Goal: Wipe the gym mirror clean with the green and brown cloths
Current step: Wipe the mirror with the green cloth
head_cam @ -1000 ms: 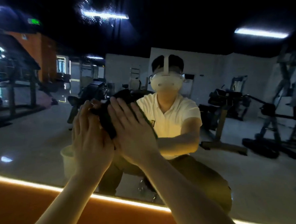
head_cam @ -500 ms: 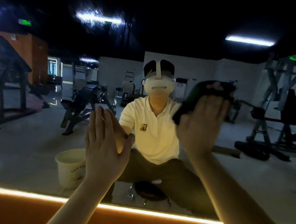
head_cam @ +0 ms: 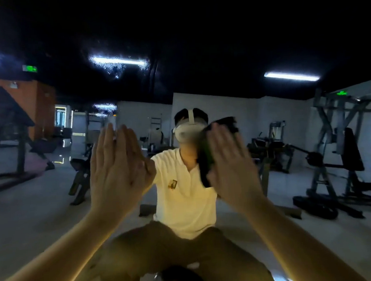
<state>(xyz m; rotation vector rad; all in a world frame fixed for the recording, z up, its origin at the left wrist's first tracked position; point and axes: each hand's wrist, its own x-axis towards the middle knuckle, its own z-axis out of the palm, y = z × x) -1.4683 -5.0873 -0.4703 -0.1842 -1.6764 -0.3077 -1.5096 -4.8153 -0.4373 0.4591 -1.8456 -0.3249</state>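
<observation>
The gym mirror (head_cam: 55,211) fills the view and reflects the room. My right hand (head_cam: 230,159) lies flat with straight fingers, pressing a dark cloth with a green tint (head_cam: 205,158) against the glass; the cloth shows at the hand's left side and above its fingertips. My left hand (head_cam: 115,167) rests flat on the mirror to the left, fingers straight, holding nothing. No brown cloth can be told apart in the dim light.
The glass reflects a seated person in a white shirt (head_cam: 183,194), weight machines (head_cam: 340,153) at right, a bench (head_cam: 81,173) at left, and ceiling lights (head_cam: 118,61). Smears show on the glass near the upper light.
My right hand carried the cloth from the centre out to the right, then back left and a little up. My left hand came off the cloth and stays flat on the glass. The view rose.
</observation>
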